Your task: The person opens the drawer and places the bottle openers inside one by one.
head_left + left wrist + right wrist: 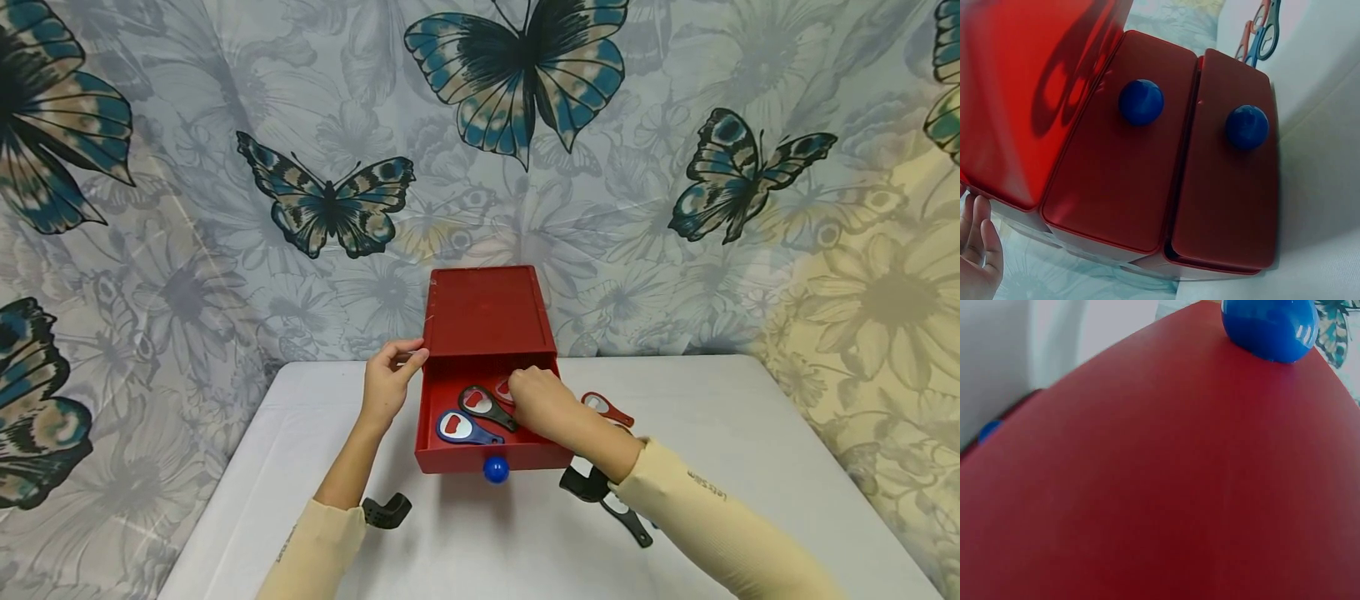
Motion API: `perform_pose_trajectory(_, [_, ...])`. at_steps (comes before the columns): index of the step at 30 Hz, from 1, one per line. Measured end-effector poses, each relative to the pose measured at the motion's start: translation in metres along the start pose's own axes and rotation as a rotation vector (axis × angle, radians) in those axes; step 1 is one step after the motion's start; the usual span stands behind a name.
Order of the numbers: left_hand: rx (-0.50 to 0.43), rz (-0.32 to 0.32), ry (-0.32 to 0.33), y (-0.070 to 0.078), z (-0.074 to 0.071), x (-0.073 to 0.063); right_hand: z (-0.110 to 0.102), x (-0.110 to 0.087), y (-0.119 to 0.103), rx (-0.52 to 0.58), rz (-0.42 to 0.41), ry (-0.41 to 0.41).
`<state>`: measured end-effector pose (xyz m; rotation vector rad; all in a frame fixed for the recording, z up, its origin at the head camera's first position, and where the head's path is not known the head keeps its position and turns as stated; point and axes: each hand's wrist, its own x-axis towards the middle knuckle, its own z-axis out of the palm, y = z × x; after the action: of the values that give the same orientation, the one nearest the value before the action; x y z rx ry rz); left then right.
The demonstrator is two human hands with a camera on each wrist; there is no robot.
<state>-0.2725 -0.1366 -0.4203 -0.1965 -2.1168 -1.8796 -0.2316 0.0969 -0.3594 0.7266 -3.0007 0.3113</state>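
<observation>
A red drawer unit [487, 310] stands on the table with its top drawer [525, 458] pulled out. Inside lie a blue ring-headed tool [467, 427] and a black ring-headed tool [487, 407], each with a tapered handle. My right hand [538, 402] reaches in with curled fingers and holds a red ring-headed tool [502, 392]; its fingertips are hidden. Relaxed fingers of my left hand [386, 383] touch the unit's left side. The left wrist view shows that hand [982, 250] beside the drawer. The right wrist view is filled by a red front [1147, 487].
Another red ring-headed tool [611, 410] lies on the white table [712, 425] right of the unit. A black one [630, 525] is partly under my right forearm. Two lower drawers with blue knobs [1141, 102] are closed. A butterfly-patterned cloth [480, 208] hangs behind.
</observation>
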Motion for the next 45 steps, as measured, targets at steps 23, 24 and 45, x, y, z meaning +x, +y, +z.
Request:
perform_pose_trajectory(23, [-0.008,0.004,0.018,0.001,0.002,-0.004,-0.002,-0.005,0.003,0.05,0.024,0.008])
perform_pose_trajectory(24, [-0.01,0.004,0.019,0.001,0.002,-0.004,-0.003,-0.006,0.002,0.06,0.023,0.016])
perform_pose_trajectory(45, [-0.027,0.024,0.019,0.0,0.002,-0.003,-0.027,-0.073,0.009,0.777,-0.211,-0.068])
